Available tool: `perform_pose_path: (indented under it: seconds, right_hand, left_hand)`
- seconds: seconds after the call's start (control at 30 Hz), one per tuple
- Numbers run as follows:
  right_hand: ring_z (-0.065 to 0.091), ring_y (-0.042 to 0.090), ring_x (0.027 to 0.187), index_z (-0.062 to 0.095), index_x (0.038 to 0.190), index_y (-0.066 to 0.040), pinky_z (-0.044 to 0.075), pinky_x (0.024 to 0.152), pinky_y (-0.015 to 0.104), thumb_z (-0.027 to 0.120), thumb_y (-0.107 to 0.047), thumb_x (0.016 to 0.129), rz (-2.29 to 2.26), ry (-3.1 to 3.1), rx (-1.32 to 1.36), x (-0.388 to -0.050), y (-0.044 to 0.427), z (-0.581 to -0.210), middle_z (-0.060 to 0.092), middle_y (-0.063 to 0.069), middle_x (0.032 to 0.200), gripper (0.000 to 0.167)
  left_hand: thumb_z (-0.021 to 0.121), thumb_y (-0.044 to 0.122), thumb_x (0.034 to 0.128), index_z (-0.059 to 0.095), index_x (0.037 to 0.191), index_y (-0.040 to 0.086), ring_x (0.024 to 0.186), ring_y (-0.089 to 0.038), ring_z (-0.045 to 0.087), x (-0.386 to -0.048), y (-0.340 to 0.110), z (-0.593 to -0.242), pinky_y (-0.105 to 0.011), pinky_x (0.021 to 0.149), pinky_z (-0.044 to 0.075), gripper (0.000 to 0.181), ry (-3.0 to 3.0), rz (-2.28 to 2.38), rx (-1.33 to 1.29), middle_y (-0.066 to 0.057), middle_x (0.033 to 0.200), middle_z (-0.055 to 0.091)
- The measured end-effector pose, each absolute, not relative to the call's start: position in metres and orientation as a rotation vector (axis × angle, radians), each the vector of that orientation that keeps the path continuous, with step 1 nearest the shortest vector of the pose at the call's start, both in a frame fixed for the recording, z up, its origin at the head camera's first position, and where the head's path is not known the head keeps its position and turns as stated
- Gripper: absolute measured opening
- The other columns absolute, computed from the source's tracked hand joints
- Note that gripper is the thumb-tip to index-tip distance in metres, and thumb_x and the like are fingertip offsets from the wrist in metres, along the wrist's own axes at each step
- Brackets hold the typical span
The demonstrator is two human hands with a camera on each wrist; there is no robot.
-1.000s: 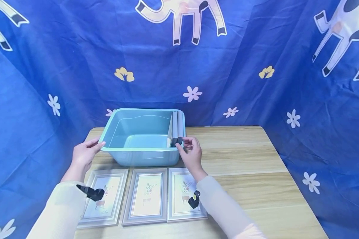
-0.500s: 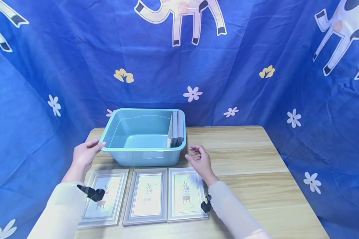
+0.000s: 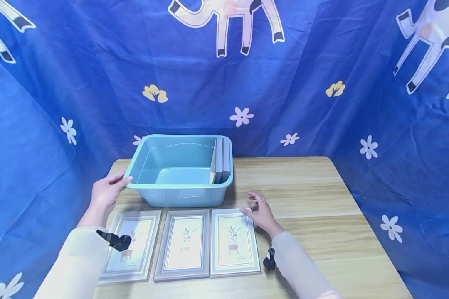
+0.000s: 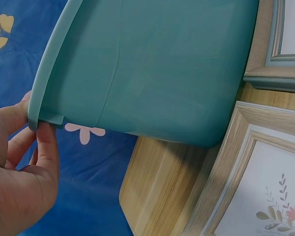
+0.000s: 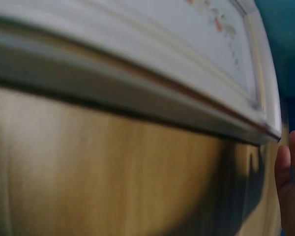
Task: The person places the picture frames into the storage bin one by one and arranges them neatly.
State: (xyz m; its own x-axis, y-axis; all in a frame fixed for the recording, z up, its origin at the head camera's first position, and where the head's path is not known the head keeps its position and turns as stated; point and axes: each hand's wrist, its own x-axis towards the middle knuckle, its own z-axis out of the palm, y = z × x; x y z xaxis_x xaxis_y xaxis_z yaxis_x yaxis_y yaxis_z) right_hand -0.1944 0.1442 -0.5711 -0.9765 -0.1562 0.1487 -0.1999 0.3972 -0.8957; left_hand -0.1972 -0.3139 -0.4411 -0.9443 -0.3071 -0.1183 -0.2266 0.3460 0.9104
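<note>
Left hand (image 3: 106,193): arm reaching forward from lower left in a pale sleeve; thumb above, fingers below, pinching the front left corner of a light-blue rectangular plastic basin (image 3: 177,197).

Right hand (image 3: 262,214): holding nothing; fingers loosely bent, thumb apart, over the far right corner of the nearest frame; contact cannot be told.

Picture frames, rectangular, pale, with moulded borders: left frame (image 3: 140,249), middle frame (image 3: 183,245) and right frame (image 3: 233,245), lying face up in a row before the basin on a light wood-grain table (image 3: 303,195). Each print shows a leafy plant; left border wood-grained in the left wrist view. Two slim upright frames (image 3: 220,160) stand side by side at the basin's right wall.

Writing: small lettering under the right frame's plant, too small to read.
</note>
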Motion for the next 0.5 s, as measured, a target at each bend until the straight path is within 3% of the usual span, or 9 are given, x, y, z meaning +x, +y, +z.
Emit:
perform_pose_path:
  seconds: [0.23,0.5]
  right_hand:
    - [0.056,0.026,0.095,0.049,0.135,-0.01,0.052,0.081,0.037,0.081,-0.027,0.077,1.604,-2.691,0.224,-0.189,0.153,-0.576,0.051,0.016,0.119,0.068]
    - [0.06,0.022,0.085,0.047,0.135,-0.002,0.054,0.075,0.03,0.084,-0.021,0.074,1.658,-2.719,0.197,-0.185,0.159,-0.579,0.05,0.018,0.117,0.073]
  left_hand:
    - [0.061,0.038,0.0924,0.041,0.142,0.004,0.088,0.008,0.051,-0.196,-0.313,-0.439,-0.026,0.092,0.048,0.063,-2.532,-1.664,0.494,-0.023,0.141,0.042]
    - [0.062,0.036,0.0926,0.042,0.142,0.003,0.086,0.009,0.051,-0.195,-0.312,-0.437,-0.019,0.087,0.049,0.063,-2.515,-1.675,0.492,-0.025,0.141,0.042]
